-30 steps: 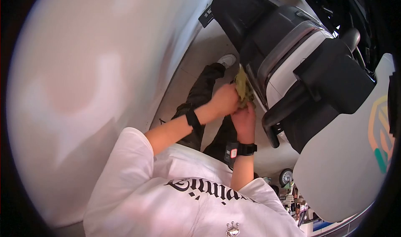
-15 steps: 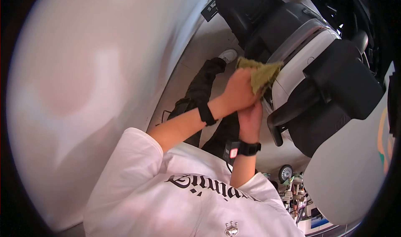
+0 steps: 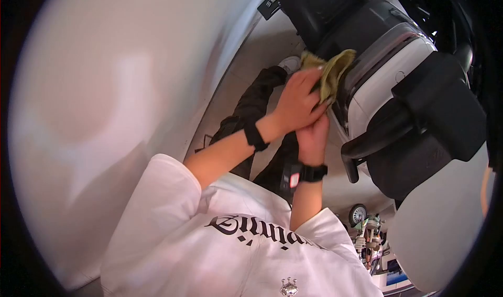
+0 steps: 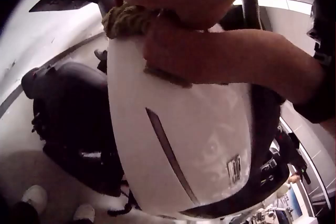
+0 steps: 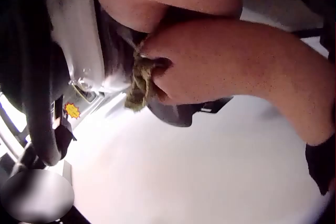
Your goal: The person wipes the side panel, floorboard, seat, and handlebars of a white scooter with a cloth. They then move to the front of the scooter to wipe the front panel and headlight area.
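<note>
- We have one white wall (image 3: pixel 105 113), filling the far left of the head view.
- One shirt (image 3: pixel 209 244), white with black lettering, spreads along the bottom; we count one pin (image 3: pixel 288 286) on it.
- Two bands, both black, one on each wrist: the first band (image 3: pixel 255 135) on the left, the second band (image 3: pixel 314 172) on the right.
- One shoe (image 3: pixel 289 64) shows beyond the hands; our left wrist view has two white shoes at its lower left.
- Two hands, together and overlapping in our head view. The left hand (image 3: pixel 298 100) is curled on the cloth, as our right wrist view shows plainly. The right hand (image 3: pixel 314 134), just below it, has its fingers curled on the cloth's lower part.
- One cloth (image 3: pixel 335 77), yellow-green and crumpled, sits in the grip of both hands, its loose end standing up past the left fingers, close beside the scooter. We cannot tell whether it touches the bodywork.
- One wheel (image 3: pixel 358 215), small and light-rimmed, lower down and well apart.
- One scooter (image 3: pixel 387 74), white and black, right of the hands; we count one black handle (image 3: pixel 361 145) on it and one badge (image 4: pixel 234 169).
- One grey panel (image 3: pixel 435 229), rounded, at the far right.
</note>
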A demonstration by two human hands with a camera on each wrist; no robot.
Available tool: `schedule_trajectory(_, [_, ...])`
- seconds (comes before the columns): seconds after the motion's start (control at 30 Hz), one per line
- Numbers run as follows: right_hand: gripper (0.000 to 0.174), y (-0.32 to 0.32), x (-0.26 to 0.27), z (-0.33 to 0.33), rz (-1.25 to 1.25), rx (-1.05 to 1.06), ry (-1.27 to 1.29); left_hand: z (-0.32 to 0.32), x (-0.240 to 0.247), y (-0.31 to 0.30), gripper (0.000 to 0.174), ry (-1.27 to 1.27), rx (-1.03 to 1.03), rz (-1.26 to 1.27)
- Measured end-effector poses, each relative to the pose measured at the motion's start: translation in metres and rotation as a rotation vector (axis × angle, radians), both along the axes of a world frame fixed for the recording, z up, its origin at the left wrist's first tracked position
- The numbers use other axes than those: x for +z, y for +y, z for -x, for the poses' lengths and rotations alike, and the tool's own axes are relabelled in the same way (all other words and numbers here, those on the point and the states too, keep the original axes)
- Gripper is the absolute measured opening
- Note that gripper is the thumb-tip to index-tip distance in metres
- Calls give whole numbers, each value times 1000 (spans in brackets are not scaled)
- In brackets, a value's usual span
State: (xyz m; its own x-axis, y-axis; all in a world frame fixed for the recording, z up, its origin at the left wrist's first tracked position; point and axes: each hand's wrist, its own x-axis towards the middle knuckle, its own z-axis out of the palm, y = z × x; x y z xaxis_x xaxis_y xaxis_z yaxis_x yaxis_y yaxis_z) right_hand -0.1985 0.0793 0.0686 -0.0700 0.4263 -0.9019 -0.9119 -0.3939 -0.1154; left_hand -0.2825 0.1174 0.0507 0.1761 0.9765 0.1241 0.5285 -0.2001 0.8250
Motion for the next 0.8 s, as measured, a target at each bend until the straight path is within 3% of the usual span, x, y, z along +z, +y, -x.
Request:
schedule_trajectory(0.17, [47,-27,-5,-28,-234,30,87,-4,3,-29,50,121,-170,120])
schedule_trajectory(0.23, [43,-5,-18,-19,-20,65,-27,-5,-10,-10,47,197,-40,189])
schedule_trajectory(0.37, [39,40,-21,7,0,49,114,0,-9,34,45,121,147,133])
schedule_trajectory(0.43, [36,24,-55,-4,-668,8,593,-1,1,44,46,157,32,42])
schedule_trajectory(0.47, [35,7,-54,-13,-610,-27,519,-2,3,36,47,208,-95,3])
schedule_trajectory(0.53, [38,-20,-41,-27,-464,-124,524,-13,9,9,48,83,-62,67])
schedule_trajectory(0.6, [43,-41,-10,-46,6,28,63,-21,14,-16,50,-53,-39,121])
schedule_trajectory(0.63, [43,-51,-2,-56,-3,14,57,-23,16,-29,60,-50,-78,165])
schedule_trajectory(0.67, [43,-63,4,-65,-149,392,-244,-24,19,-35,70,-43,-113,215])
schedule_trajectory(0.7, [44,-72,4,-68,-291,768,-548,-23,19,-36,70,-42,-127,212])
schedule_trajectory(0.73, [41,-73,-5,-63,-361,960,-781,-23,22,-34,69,-14,-77,246])
schedule_trajectory(0.77, [41,-79,-43,-62,-361,944,-784,-23,23,-31,67,13,-28,274])
schedule_trajectory(0.8, [40,-84,-94,-63,-308,511,-309,-22,23,-24,57,118,85,213])
